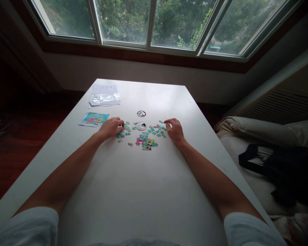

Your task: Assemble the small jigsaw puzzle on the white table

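Observation:
Several small teal, pink and yellow jigsaw pieces (154, 131) lie scattered in the middle of a white table (143, 191). A partly joined cluster (145, 141) sits nearest me. My left hand (111, 128) rests on the table with curled fingers, its fingertips touching loose pieces at the left of the scatter. My right hand (174, 129) lies at the right of the scatter, fingers bent and pinched toward the pieces there. Whether either hand grips a piece is too small to make out.
A printed reference picture (94, 119) lies left of my left hand. A clear plastic bag on paper (104, 95) lies farther back. A round cable grommet (141, 125) and its cap (141, 113) sit behind the pieces. A black bag (287, 169) lies on a seat to the right.

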`<state>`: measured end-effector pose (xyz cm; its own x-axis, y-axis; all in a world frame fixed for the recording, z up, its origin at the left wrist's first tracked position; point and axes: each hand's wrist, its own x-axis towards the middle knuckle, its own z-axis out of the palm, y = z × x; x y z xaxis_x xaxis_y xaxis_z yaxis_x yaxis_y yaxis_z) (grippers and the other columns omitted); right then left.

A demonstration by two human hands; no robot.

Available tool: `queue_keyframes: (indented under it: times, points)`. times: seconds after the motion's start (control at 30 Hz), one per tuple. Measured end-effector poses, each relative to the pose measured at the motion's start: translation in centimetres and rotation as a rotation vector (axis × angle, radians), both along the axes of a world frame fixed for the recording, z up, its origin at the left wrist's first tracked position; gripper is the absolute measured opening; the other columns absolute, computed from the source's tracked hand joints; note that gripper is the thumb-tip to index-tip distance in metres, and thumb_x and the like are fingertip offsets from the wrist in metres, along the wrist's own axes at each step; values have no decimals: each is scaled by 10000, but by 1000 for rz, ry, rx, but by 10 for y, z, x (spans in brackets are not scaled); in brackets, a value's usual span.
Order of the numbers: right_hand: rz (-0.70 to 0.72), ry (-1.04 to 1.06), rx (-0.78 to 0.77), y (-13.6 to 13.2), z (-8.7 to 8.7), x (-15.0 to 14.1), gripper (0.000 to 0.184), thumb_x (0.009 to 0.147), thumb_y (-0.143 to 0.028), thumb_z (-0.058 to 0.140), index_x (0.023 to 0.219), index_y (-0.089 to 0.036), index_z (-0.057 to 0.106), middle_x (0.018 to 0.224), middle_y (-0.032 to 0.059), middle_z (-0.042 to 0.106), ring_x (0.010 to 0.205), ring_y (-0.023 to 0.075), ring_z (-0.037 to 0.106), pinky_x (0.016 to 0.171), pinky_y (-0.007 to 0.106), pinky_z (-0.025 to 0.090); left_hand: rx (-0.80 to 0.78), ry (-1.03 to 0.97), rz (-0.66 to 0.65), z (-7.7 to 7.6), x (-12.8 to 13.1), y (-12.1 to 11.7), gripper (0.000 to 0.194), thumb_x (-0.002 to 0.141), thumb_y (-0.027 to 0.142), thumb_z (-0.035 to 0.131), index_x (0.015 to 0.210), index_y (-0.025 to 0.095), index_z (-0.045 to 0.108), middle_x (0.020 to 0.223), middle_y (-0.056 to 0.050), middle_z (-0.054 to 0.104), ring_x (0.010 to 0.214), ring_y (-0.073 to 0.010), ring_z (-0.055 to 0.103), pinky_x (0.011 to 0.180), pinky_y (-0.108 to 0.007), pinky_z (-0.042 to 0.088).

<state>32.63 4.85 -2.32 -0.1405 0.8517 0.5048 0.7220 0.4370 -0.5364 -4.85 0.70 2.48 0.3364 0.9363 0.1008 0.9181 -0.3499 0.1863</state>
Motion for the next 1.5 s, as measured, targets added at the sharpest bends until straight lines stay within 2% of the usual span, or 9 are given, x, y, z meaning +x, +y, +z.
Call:
queue_keyframes:
  times: [0.1, 0.2, 0.3, 0.5, 0.73, 0.87, 1.1, 1.3, 1.5]
  points:
    - [39, -65, -31, 4, -5, 2, 246, 926, -293, 570, 1084, -240, 750, 1093, 110, 649, 1059, 305, 571, 969, 512, 480, 47, 4, -9, -2, 3, -1, 198, 909, 327, 540, 939, 231, 711, 991, -53, 666, 970, -226, 612, 804, -305, 452]
    - [125, -188, -27, 2, -8, -4, 297, 933, -329, 607, 1196, -270, 733, 1253, 108, 626, 1174, 312, 538, 1025, 520, 459, 107, -17, -23, -6, 11, -3, 235, 945, 314, 496, 941, 215, 709, 966, -64, 658, 936, -226, 612, 800, -321, 454]
    - [141, -290, -34, 0, -8, -9, 293, 950, -340, 606, 1209, -289, 736, 1366, 97, 593, 1276, 320, 487, 1068, 522, 429, 128, -51, -84, -9, 20, -5, 244, 962, 303, 481, 941, 212, 707, 962, -65, 653, 911, -218, 608, 790, -326, 459]
    - [94, -300, -46, 0, -6, -4, 197, 939, -291, 624, 1063, -280, 777, 1331, 88, 621, 1265, 308, 502, 1071, 491, 435, 104, -127, -300, -13, 35, -12, 176, 942, 259, 535, 975, 231, 706, 1024, -64, 661, 946, -220, 598, 824, -340, 473]
    - [121, -275, -35, 2, -8, -11, 251, 954, -357, 611, 1130, -268, 767, 1320, 105, 634, 1255, 314, 507, 1061, 505, 436, 106, -181, -488, -16, 54, -21, 148, 947, 256, 585, 1023, 245, 711, 1112, -59, 689, 1057, -227, 596, 920, -356, 474]
    - [118, -271, -37, 1, -8, -13, 197, 935, -327, 631, 1049, -267, 779, 1290, 101, 647, 1236, 311, 512, 1052, 505, 431, 80, -233, -564, -18, 59, -24, 167, 970, 271, 576, 1071, 262, 708, 1222, -38, 695, 1164, -225, 585, 997, -355, 473]
    - [80, -250, -24, -3, -2, -15, 135, 890, -233, 649, 955, -247, 766, 1238, 89, 667, 1199, 302, 528, 1021, 487, 433, 79, -217, -570, -18, 62, -26, 195, 961, 276, 590, 1114, 275, 711, 1232, -32, 700, 1151, -229, 594, 985, -360, 482]
    - [77, -269, -49, -5, 1, -24, 129, 920, -312, 664, 976, -239, 754, 1188, 89, 676, 1148, 293, 536, 988, 455, 432, 97, -188, -566, -18, 63, -27, 208, 935, 270, 622, 1121, 279, 715, 1196, -43, 692, 1097, -227, 594, 941, -353, 478]
    - [50, -331, -114, -5, 5, -25, 115, 927, -313, 664, 965, -239, 743, 1132, 99, 655, 1108, 287, 518, 952, 419, 424, 106, -194, -576, -20, 63, -27, 212, 932, 264, 626, 1127, 275, 708, 1206, -42, 688, 1123, -228, 583, 966, -354, 482]
